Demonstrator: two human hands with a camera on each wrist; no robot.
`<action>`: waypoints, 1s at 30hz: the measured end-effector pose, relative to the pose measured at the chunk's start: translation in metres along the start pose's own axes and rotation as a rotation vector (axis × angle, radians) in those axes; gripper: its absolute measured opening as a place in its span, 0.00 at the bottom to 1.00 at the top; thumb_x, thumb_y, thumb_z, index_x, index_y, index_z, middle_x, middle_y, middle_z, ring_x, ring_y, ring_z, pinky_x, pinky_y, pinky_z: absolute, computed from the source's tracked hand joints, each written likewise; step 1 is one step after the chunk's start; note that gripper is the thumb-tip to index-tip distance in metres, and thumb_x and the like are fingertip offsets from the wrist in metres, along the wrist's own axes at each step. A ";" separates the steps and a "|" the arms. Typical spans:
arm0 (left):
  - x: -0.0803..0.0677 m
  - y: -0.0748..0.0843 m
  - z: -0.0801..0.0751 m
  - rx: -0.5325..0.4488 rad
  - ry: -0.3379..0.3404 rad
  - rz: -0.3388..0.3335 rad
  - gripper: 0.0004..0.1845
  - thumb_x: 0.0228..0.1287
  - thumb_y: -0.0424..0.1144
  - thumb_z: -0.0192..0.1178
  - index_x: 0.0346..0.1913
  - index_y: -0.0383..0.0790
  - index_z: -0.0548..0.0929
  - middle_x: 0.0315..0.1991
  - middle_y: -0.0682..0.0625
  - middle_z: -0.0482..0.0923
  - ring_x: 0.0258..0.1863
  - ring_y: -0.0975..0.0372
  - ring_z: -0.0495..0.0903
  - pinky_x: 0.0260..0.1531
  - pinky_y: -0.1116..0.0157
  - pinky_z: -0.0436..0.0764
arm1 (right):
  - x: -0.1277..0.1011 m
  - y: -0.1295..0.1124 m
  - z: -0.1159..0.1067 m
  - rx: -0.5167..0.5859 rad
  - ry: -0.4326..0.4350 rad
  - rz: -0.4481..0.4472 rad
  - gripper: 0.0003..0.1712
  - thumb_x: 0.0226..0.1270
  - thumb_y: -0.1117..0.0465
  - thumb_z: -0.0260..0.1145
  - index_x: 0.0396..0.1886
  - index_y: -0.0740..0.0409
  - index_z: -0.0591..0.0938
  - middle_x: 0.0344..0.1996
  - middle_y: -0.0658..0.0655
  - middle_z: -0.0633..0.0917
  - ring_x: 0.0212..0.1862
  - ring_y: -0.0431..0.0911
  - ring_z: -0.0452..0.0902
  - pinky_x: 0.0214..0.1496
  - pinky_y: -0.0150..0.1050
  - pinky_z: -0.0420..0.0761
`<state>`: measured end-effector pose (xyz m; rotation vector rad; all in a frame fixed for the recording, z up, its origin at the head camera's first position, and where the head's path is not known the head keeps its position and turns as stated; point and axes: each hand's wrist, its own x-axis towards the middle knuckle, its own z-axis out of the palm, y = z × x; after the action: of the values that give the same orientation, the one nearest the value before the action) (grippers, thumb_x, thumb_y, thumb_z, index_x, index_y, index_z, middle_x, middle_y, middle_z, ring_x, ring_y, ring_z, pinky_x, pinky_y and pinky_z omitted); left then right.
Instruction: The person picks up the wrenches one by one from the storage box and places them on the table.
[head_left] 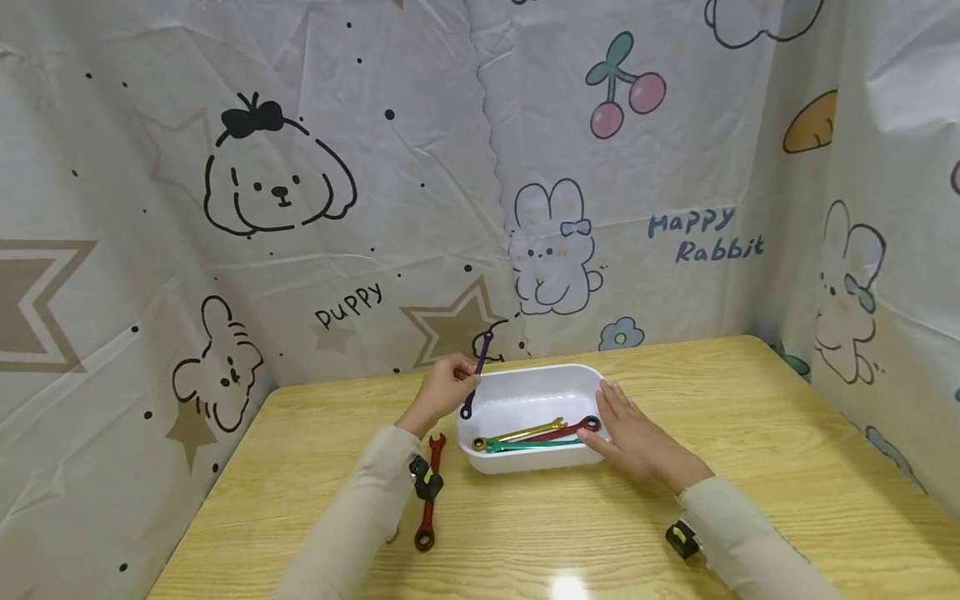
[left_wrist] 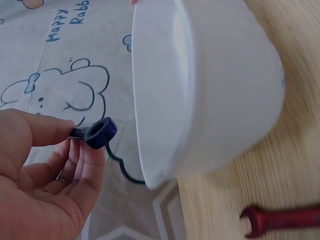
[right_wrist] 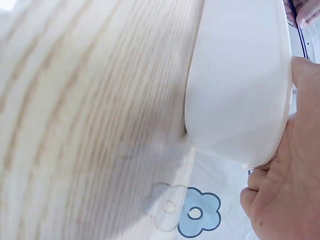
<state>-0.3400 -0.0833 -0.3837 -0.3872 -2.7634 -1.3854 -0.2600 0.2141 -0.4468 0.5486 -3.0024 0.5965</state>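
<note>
My left hand pinches a purple ratchet wrench between thumb and fingers, holding it upright at the left end of a white plastic bin. In the left wrist view, the wrench's ring end sticks out past the fingertips, beside the bin's wall. My right hand rests against the bin's right end, fingers straight and thumb over the near rim. Inside the bin lie a gold wrench, a green wrench and a dark red wrench, partly overlapping.
A red wrench lies on the wooden table to the left of the bin, partly covered in the head view by the left wrist's camera. A small metal end shows beside the left sleeve. Printed curtains hang behind the table.
</note>
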 end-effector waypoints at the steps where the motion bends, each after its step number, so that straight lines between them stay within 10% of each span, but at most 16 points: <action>1: -0.001 -0.002 -0.003 -0.007 0.003 -0.014 0.05 0.64 0.32 0.61 0.37 0.32 0.80 0.32 0.45 0.78 0.30 0.60 0.76 0.28 0.69 0.78 | 0.000 0.000 0.000 -0.002 0.003 -0.001 0.52 0.72 0.32 0.41 0.73 0.73 0.48 0.75 0.68 0.42 0.75 0.62 0.34 0.74 0.57 0.44; 30: -0.094 -0.096 -0.084 0.025 -0.062 -0.296 0.05 0.63 0.28 0.60 0.37 0.26 0.78 0.28 0.44 0.74 0.25 0.58 0.79 0.28 0.59 0.85 | 0.000 0.002 0.005 -0.007 0.017 0.009 0.52 0.71 0.31 0.40 0.74 0.71 0.47 0.75 0.66 0.42 0.76 0.61 0.34 0.74 0.56 0.44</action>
<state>-0.2788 -0.2245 -0.4208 -0.0185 -2.9813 -1.4117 -0.2608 0.2144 -0.4522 0.5264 -2.9914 0.5882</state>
